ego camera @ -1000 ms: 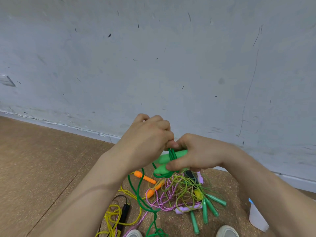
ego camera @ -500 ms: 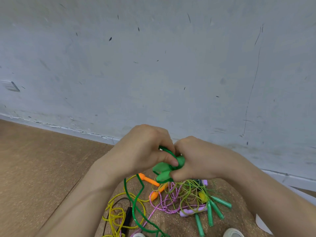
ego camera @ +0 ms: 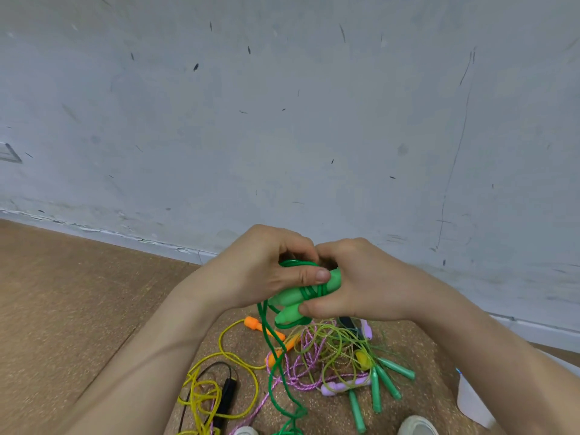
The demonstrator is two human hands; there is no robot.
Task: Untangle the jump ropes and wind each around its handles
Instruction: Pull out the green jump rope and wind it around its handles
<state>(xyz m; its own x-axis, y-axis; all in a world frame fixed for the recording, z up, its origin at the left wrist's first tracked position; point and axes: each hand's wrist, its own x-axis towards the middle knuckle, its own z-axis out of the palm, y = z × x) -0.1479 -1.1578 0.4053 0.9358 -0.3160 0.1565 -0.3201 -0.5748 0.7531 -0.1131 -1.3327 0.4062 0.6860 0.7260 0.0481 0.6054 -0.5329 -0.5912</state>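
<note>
Below, tangled ropes on floor.

Floor at left frame is unobstructed; tangled ropes and white container block lower centre and right.

Counts, head view:
- hands: 2 – left hand, right hand
- light green handles: 2, held together
- orange handles: 2
- teal handles: approx. 5, partly overlapped
- purple handles: 2
- black handle: 1
- shoes: 2, toe tips only
</note>
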